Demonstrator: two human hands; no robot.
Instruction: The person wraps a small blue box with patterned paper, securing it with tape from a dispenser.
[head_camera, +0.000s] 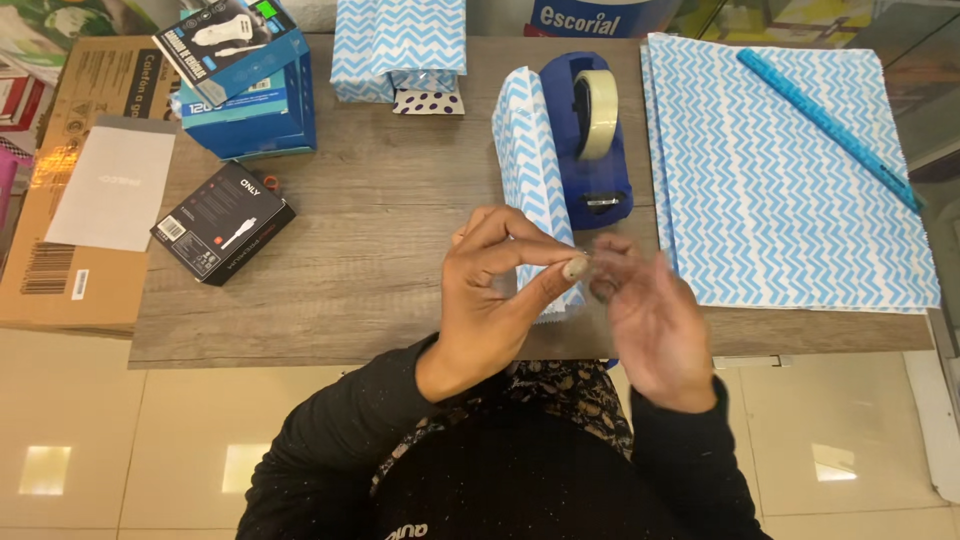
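Hands meeting above worktop's (380, 230) near edge: left hand (495, 290) pinching roll's (535, 185) lower end, right hand (650, 310) blurred, fingertips pinched, contents unclear. Roll lying mid-worktop, touching tape dispenser (590, 140); paper sheets (790, 180) at right edge.

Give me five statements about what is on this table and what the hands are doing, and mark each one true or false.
1. The tape dispenser is dark blue and holds a roll of pale tape. True.
2. The blue ruler lies on the bare wood of the table. False: it lies on the flat chevron paper sheets.
3. The left hand and right hand meet in front of a rolled chevron paper. True.
4. The black box is stacked on the blue boxes. False: it lies alone on the table.
5. The right hand grips the ruler. False: the ruler lies far from it.
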